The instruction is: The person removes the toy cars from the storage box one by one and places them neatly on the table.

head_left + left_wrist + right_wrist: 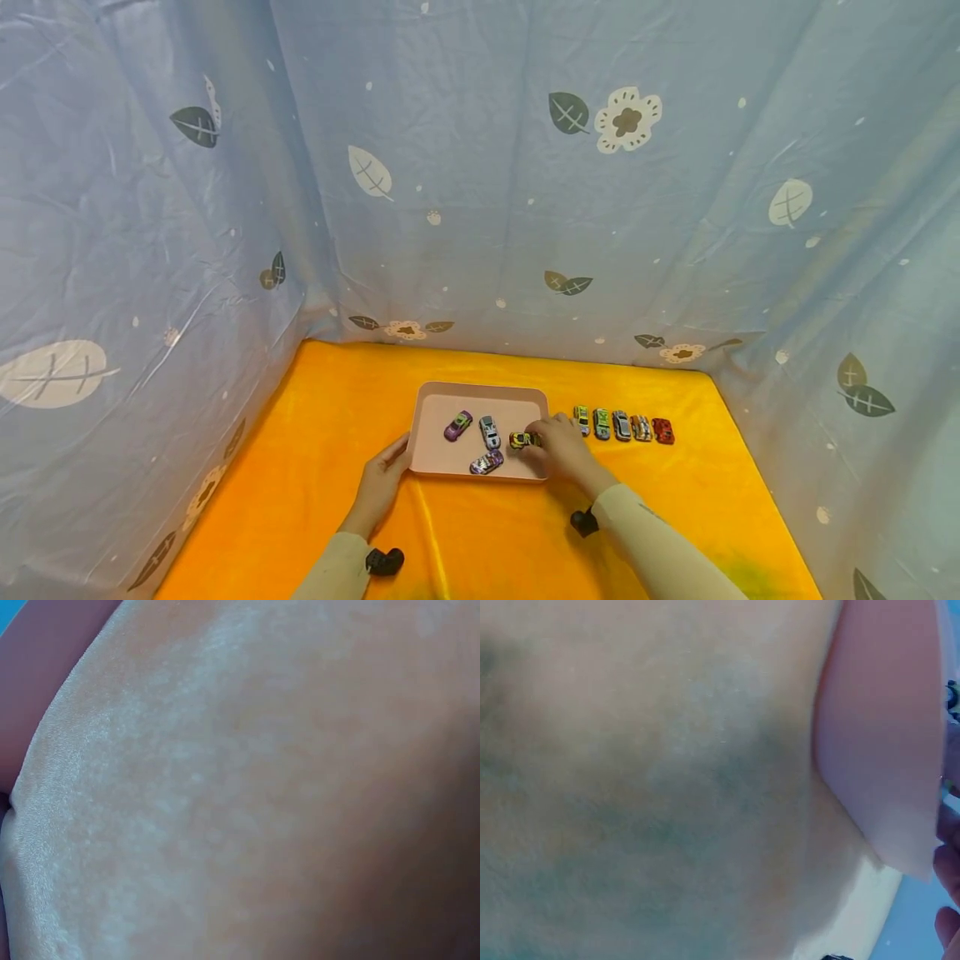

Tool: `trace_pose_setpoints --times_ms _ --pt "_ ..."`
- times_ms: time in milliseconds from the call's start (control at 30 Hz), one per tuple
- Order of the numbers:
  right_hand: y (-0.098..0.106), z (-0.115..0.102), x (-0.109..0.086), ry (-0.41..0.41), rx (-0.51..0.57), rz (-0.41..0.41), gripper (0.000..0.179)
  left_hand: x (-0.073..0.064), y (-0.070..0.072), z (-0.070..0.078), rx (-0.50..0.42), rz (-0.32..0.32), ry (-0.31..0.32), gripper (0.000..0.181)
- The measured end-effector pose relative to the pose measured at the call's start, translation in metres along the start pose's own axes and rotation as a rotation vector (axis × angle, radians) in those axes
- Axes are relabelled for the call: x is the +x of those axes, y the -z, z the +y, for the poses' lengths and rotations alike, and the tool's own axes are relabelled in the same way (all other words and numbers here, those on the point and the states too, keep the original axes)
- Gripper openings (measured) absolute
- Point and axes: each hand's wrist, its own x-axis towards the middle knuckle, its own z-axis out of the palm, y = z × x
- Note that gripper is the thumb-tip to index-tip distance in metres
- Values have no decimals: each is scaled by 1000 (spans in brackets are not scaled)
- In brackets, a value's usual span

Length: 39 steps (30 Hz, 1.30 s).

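A pink tray (438,404) lies on the orange cloth (330,433). In it are a purple toy car (457,426), a silver one (490,432), a purple-and-silver one (487,462) and a yellow-and-black one (521,440). My right hand (551,442) reaches over the tray's right edge and pinches the yellow-and-black car. My left hand (386,479) rests against the tray's left front edge with fingers straight. Right of the tray stands a row of several toy cars (621,425). The wrist views show only blurred orange cloth (247,787) and a pink tray edge (885,750).
Blue curtains with leaf and flower prints (480,183) wall the cloth on the left, back and right. Bare orange cloth stretches in front of the tray and left of it.
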Motion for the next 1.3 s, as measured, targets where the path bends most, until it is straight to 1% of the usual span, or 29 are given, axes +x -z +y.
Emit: trace_pose_setpoints --times_ms 100,200,300,533,700,767,867,1033,1133,1267,1300 --pt "7 -2 -1 -17 76 52 28 0 0 0 -10 3 11 42" --pt "15 -2 -5 -32 157 106 27 1 1 -2 -15 1 5 42" --pt "22 1 -9 -72 224 141 30 2 2 -3 -17 3 2 43" --pt "26 22 -21 -148 248 207 33 2 3 -2 -8 -2 -5 43" --pt "23 41 -36 -223 310 241 39 0 2 0 -14 -5 -15 43" --pt "22 47 -42 -254 335 254 40 0 2 0 -12 -6 -17 44" --pt "20 53 -51 -294 341 270 37 0 3 0 -4 -8 -15 44" --pt "15 56 -62 -385 324 290 35 0 3 1 -11 -21 -5 44" --pt "10 53 -66 -469 325 308 34 -5 4 13 -18 -47 8 46" --pt "3 48 -69 -569 346 336 34 -5 3 14 -18 -54 22 46" --pt "1 47 -69 -586 347 345 35 -3 3 10 -15 -46 17 45"
